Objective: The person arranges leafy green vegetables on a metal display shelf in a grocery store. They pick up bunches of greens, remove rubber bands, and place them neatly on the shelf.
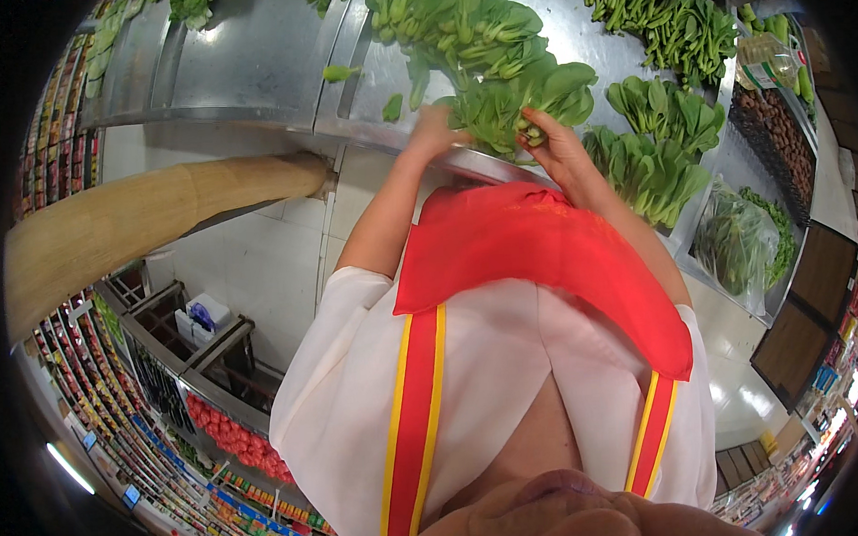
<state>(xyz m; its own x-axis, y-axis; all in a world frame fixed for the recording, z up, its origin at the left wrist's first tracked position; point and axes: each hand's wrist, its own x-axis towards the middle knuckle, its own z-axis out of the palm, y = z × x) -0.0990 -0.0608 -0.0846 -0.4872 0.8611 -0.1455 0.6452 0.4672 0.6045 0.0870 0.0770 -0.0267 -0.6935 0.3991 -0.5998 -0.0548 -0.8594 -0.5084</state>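
Observation:
In front of me, by the near edge of a metal counter (244, 62), lies a heap of bok choy (491, 117). My right hand (553, 142) pinches a bok choy plant (561, 86) near its base, its leaves pointing away from me. At the left side of the heap is my left hand (435, 132), fingers bent toward the leaves and slightly blurred; whether it grips any is hidden. A larger pile of bok choy (463, 22) sits just beyond. Two loose leaves, one yellowish green (341, 73) and one darker (393, 107), lie to the left.
Right of my forearm are bok choy bunches (649, 175), with long-stemmed greens (683, 29) behind. Farther right stand a clear plastic jug (765, 61) and bagged greens (736, 236). A tan pillar (185, 198) rises at the left. My red apron (498, 230) nearly meets the counter's edge.

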